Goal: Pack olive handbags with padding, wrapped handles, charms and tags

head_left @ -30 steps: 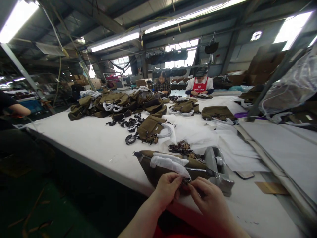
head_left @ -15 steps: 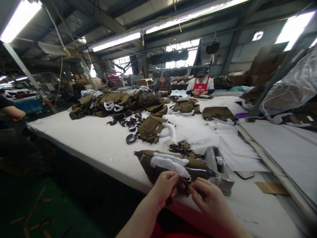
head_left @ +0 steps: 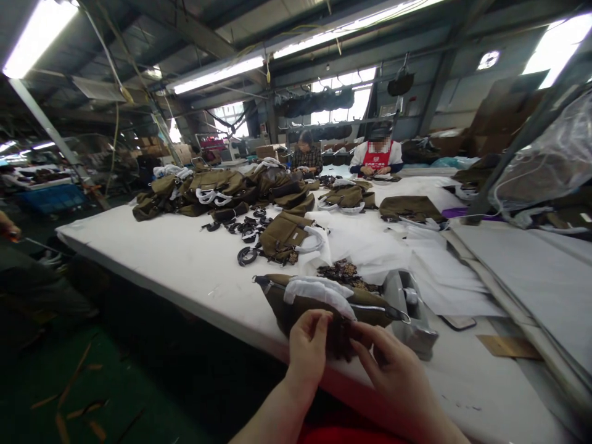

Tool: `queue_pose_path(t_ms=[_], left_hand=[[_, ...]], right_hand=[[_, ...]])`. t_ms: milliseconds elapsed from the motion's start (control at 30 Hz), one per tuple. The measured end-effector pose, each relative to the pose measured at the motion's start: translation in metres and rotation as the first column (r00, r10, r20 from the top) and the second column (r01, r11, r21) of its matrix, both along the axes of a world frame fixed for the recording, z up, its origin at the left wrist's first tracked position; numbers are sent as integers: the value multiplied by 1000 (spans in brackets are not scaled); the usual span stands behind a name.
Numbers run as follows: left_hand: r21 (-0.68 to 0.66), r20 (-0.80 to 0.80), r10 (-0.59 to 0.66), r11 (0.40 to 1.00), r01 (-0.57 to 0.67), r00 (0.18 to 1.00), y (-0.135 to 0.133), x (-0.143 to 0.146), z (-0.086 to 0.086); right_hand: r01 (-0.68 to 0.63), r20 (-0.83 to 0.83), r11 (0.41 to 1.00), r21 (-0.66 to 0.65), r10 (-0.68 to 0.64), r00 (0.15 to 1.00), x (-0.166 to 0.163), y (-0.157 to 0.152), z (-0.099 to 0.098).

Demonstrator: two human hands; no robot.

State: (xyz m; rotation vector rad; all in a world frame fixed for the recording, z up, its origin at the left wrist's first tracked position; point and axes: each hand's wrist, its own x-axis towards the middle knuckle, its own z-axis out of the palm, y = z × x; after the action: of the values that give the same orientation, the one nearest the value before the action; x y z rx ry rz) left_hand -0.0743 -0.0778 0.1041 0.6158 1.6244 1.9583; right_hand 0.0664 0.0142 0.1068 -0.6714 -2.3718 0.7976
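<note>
An olive-green handbag (head_left: 277, 302) lies at the table's near edge, its handles in white wrapping (head_left: 319, 290) and a silver zipper (head_left: 370, 307) along its top right. Against the bag's front hangs a dark brown tassel-like piece (head_left: 340, 340); its details are blurred. My left hand (head_left: 309, 342) pinches this piece from the left, thumb and fingers together. From the right, my right hand (head_left: 388, 354) pinches at the same piece, with the fingertips partly hiding where it meets the bag. Just behind the bag lies a pile of dark and leopard-patterned pieces (head_left: 346, 273).
A grey tape dispenser (head_left: 416, 327) stands right of the bag. Another olive bag (head_left: 284, 237), coiled black straps (head_left: 247, 254) and a heap of bags (head_left: 217, 188) lie farther back. White sheets (head_left: 448, 277) and a phone (head_left: 457, 322) are at right. Two people sit across the table.
My left hand has turned more upright, and the dark brown piece now hangs spread between both hands. The wrapped handles have shifted slightly. The forearm at far left has moved lower.
</note>
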Motion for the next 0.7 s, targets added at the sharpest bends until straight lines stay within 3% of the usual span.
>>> queue_pose_path(t_ms=[133, 200, 333, 433, 533, 700], left_hand=[[73, 330, -62, 997, 40, 942, 2, -3, 10], [29, 353, -107, 994, 104, 929, 5, -5, 10], [-230, 101, -157, 957, 177, 982, 10, -13, 1], [-361, -118, -271, 908, 213, 955, 10, -16, -5], [-320, -177, -370, 898, 302, 912, 11, -13, -6], [-107, 160, -348, 924, 367, 924, 17, -2, -3]], right_hand=[[111, -39, 990, 91, -108, 993, 3, 5, -2], [104, 15, 990, 93, -105, 994, 2, 10, -4], [106, 121, 993, 53, -112, 986, -3, 17, -6], [118, 138, 992, 42, -123, 983, -7, 20, -6], [142, 109, 988, 53, -147, 983, -8, 22, -6], [148, 7, 987, 64, -149, 989, -7, 25, -7]])
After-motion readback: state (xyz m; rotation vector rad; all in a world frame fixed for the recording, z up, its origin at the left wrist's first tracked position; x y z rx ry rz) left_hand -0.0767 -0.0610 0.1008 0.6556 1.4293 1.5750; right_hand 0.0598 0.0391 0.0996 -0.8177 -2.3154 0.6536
